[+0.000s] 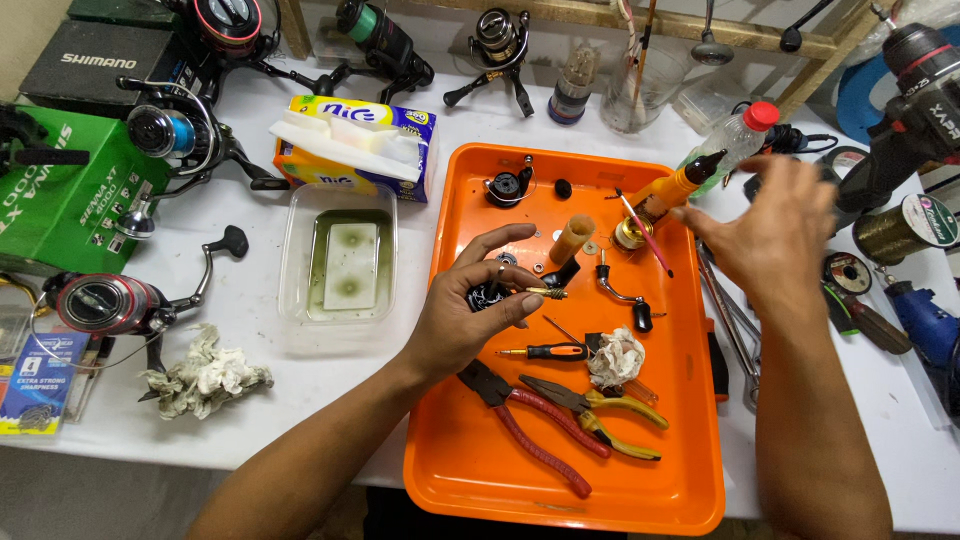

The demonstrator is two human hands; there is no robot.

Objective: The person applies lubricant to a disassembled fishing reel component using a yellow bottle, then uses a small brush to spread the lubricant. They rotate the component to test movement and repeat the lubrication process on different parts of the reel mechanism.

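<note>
Here the left hand (468, 310) is over the orange tray (560, 480), and its fingers pinch a small black reel part (488, 292) with a thin brass pin (543, 293) poking out. The right hand (775, 230) hovers near the orange bottle (672, 188), fingers spread wide, holding nothing. Red pliers (530, 430) and yellow pliers (600, 412) lie side by side in the tray, near a little screwdriver (545, 352).

Item, my view: two bare forearms, no sleeves, gloves or watch in sight. Left hand (468, 310): one thin ring (501, 268) on a finger, metal-coloured. Right hand (775, 235): nothing worn that I can see. Short nails, unpainted.
</note>
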